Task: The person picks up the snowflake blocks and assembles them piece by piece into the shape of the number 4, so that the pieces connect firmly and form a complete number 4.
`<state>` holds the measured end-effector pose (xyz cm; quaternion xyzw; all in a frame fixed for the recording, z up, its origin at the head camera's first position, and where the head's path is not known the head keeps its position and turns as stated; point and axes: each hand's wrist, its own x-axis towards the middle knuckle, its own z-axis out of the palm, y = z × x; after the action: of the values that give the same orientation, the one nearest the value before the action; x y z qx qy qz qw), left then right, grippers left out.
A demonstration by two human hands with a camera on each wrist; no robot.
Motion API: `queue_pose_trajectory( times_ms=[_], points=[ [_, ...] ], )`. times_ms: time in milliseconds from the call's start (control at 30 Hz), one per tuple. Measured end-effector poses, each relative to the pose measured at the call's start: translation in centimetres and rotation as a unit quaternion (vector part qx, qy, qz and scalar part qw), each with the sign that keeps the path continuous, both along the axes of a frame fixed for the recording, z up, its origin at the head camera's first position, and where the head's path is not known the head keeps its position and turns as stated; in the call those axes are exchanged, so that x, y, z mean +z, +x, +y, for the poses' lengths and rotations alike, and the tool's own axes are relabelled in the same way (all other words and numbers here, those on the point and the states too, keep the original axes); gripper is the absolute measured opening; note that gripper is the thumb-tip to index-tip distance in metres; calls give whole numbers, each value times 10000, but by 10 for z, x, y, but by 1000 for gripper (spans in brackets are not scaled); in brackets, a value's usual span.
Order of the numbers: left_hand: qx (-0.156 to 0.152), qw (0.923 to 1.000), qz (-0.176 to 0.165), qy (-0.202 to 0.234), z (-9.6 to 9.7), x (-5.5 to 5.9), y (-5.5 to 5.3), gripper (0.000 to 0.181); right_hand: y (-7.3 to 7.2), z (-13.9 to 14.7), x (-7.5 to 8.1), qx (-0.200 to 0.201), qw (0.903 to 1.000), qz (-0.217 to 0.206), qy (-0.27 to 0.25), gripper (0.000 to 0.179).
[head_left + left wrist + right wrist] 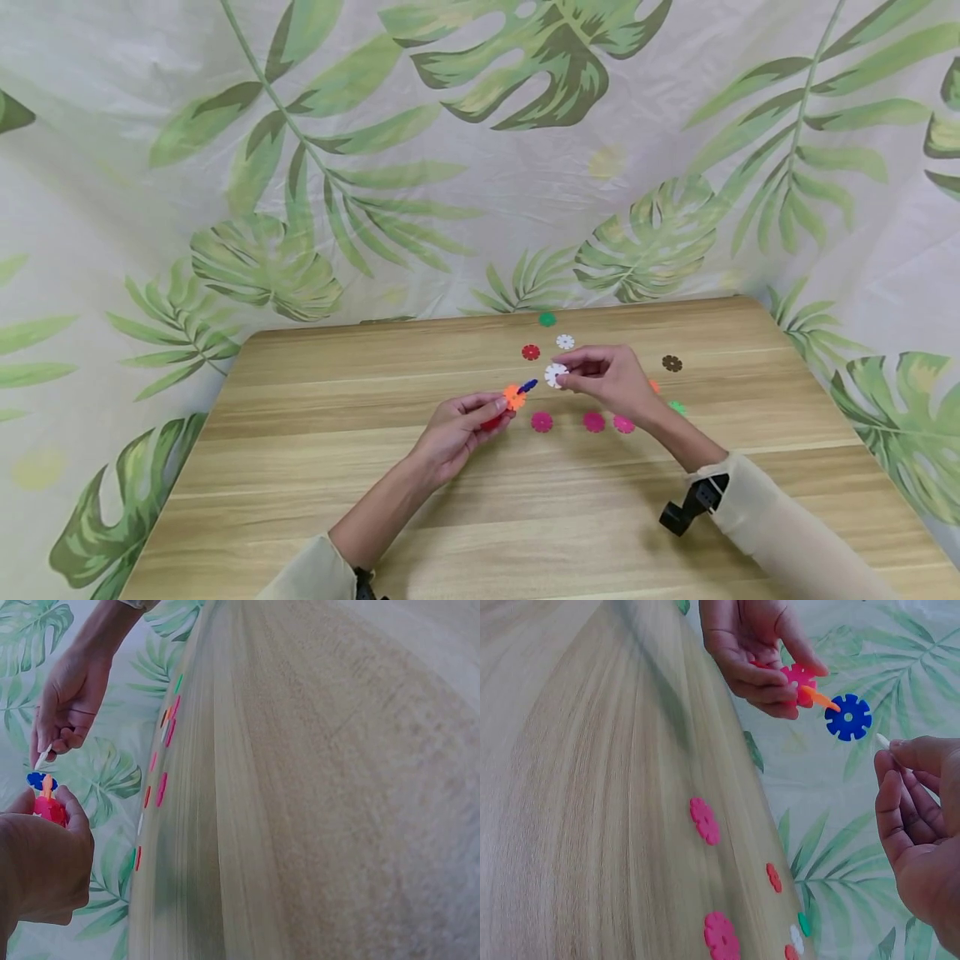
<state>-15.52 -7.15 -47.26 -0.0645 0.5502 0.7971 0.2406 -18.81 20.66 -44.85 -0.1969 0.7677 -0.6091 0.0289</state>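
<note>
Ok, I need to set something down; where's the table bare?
Bare: the table between left hand and left edge; between the forearms, this side of the pink discs; and right of the brown disc. Crowded: around the right hand, from pink discs to back edge.

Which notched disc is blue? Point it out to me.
The blue disc, joined to the orange disc at the outer end of the cluster held by the left hand. No other disc in view is blue.

Notched white disc near joined cluster of blue, orange, red discs
</note>
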Motion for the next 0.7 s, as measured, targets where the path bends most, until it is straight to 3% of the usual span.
queue_pose_trajectory(
  times_ms=[700],
  points=[
    [115,9996,148,-200,8,1,2,29,1,-14,2,31,9999,93,88,25]
  ],
)
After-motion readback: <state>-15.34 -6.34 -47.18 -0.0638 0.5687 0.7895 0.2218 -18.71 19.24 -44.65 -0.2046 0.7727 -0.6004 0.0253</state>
